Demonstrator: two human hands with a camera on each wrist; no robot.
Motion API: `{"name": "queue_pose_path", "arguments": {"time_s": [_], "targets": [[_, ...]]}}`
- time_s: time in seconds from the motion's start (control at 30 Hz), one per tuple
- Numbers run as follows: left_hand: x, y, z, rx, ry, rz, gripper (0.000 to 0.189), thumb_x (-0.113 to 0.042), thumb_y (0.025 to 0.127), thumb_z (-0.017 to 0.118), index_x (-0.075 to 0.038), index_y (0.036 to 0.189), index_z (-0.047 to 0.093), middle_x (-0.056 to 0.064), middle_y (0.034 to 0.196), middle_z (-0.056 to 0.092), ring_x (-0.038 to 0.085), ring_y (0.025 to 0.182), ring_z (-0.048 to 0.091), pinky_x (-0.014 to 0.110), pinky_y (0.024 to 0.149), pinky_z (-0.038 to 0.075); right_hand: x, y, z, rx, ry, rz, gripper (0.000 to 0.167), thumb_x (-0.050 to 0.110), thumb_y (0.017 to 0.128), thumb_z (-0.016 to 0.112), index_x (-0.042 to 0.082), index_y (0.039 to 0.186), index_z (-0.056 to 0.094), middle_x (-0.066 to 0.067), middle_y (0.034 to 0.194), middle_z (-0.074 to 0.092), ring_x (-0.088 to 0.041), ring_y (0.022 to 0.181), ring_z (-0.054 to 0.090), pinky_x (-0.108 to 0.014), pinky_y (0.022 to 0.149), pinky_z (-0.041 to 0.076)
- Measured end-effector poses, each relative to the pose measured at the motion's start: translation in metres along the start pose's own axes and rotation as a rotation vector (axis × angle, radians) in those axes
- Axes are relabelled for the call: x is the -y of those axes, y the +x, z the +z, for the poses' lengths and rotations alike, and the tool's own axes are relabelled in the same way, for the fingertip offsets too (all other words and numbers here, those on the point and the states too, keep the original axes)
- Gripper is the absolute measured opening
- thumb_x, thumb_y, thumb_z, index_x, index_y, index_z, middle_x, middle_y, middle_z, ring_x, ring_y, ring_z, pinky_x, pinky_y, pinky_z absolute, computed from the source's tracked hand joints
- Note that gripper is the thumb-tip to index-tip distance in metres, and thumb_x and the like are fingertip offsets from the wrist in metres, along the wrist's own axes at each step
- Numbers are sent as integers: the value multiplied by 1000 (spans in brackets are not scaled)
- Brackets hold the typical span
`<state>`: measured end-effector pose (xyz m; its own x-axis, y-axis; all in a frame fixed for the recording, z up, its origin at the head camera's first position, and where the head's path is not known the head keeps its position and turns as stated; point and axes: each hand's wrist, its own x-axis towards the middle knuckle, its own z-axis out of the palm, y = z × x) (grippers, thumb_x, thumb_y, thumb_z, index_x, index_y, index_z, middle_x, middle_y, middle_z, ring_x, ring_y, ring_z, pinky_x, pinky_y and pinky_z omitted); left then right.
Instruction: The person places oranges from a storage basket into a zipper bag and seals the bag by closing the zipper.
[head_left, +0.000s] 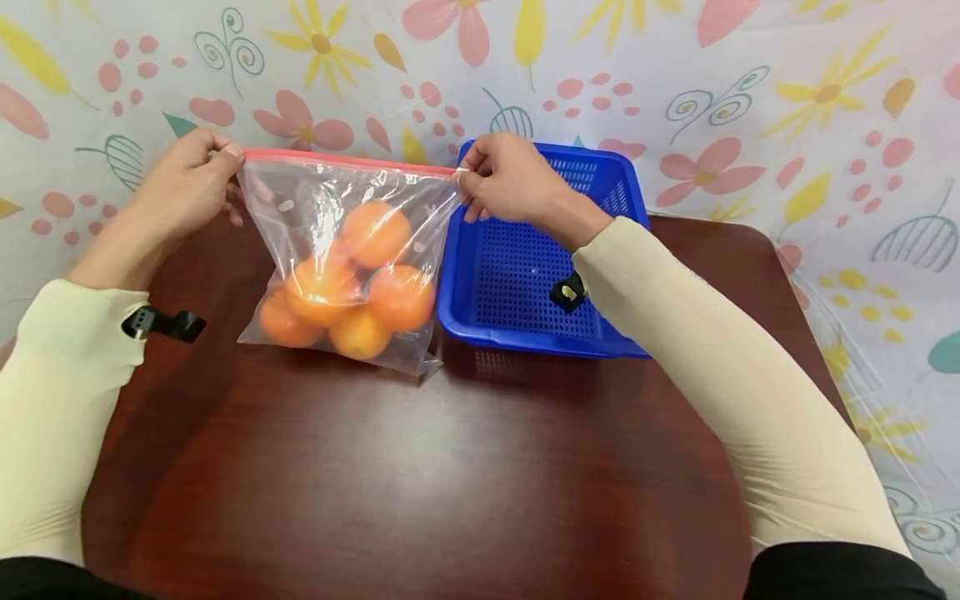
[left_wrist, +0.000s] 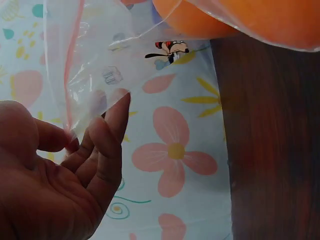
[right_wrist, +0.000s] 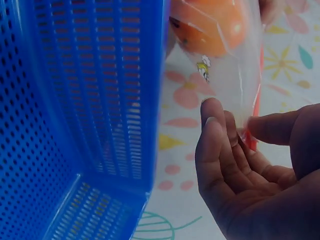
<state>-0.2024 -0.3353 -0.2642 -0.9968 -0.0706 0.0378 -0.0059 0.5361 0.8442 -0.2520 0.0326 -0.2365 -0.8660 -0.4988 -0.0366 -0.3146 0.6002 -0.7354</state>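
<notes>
A clear zip bag with a red top strip stands on the table, holding several oranges. My left hand pinches the strip's left end, and my right hand pinches its right end, so the top is stretched straight. In the left wrist view, thumb and finger of the left hand meet at the bag's corner. The right wrist view shows the right hand pinching the opposite corner, with the bag hanging beside the basket's wall.
A blue perforated plastic basket stands right of the bag, partly under my right forearm. The dark wooden table extends toward me. A flower-patterned sheet covers the wall behind.
</notes>
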Motion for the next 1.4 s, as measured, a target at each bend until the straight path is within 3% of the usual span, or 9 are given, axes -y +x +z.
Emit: {"name": "queue_pose_path", "arguments": {"time_s": [0.17, 0.33, 0.43, 0.53, 0.67, 0.77, 1.03, 1.17, 1.4], "targets": [[-6, 25, 6, 37, 188, -30, 32, -32, 113, 37, -5, 115, 54, -5, 78, 62, 12, 56, 63, 25, 56, 53, -3, 12, -5, 7, -115, 22, 16, 9, 107, 52, -2, 114, 61, -21, 103, 73, -25, 78, 77, -28, 72, 61], [5, 44, 10, 121, 343, -77, 43, -27, 112, 32, 4, 104, 61, -3, 65, 67, 13, 53, 66, 25, 56, 52, -6, 32, 4, 56, -192, 58, 19, 8, 104, 50, -1, 120, 58, -16, 102, 75, -27, 89, 78, -26, 73, 59], [12, 53, 13, 167, 315, -104, 44, -22, 110, 31, 8, 99, 62, -1, 61, 69, 10, 53, 67, 25, 53, 54, -5, 37, 8, 85, -181, 97, 30, 12, 105, 53, -2, 132, 56, -15, 108, 76, -23, 94, 78, -27, 82, 59], [16, 59, 14, 196, 275, -135, 43, -18, 109, 31, 11, 103, 62, 1, 61, 70, 9, 53, 68, 25, 52, 55, -5, 40, 9, 95, -197, 121, 47, 19, 106, 54, -1, 148, 49, -16, 133, 69, -19, 104, 76, -30, 98, 55], [16, 65, 16, 236, 265, -184, 45, -17, 108, 30, 14, 115, 61, 4, 65, 73, 10, 56, 69, 25, 55, 55, -7, 42, 7, 66, -269, 118, 59, 28, 106, 53, 2, 158, 42, -16, 156, 53, -22, 133, 62, -36, 116, 45], [16, 69, 18, 272, 234, -213, 48, -21, 110, 30, 15, 125, 58, 4, 70, 74, 10, 59, 71, 25, 57, 56, -11, 42, 4, 41, -310, 100, 56, 29, 106, 54, 3, 155, 47, -16, 156, 53, -27, 143, 52, -38, 118, 43], [16, 73, 19, 326, 257, -215, 58, -38, 114, 32, 13, 131, 53, 5, 76, 77, 12, 64, 73, 27, 61, 59, -27, 29, -17, 40, -291, 68, 45, 29, 107, 55, 5, 145, 56, -13, 145, 61, -27, 132, 57, -40, 113, 46], [19, 75, 18, 318, 298, -192, 51, -39, 113, 38, 8, 122, 57, 2, 75, 75, 11, 64, 71, 26, 61, 58, -39, 22, -27, 43, -290, 40, 43, 26, 108, 55, 5, 145, 57, -16, 144, 61, -30, 133, 56, -46, 114, 45], [25, 83, 18, 264, 409, -128, 35, -38, 107, 55, -10, 90, 65, -6, 63, 69, 10, 60, 65, 26, 60, 47, -62, 8, -43, 37, -304, 58, 42, 27, 109, 54, 3, 143, 57, -18, 144, 60, -34, 133, 55, -52, 112, 45]]}}
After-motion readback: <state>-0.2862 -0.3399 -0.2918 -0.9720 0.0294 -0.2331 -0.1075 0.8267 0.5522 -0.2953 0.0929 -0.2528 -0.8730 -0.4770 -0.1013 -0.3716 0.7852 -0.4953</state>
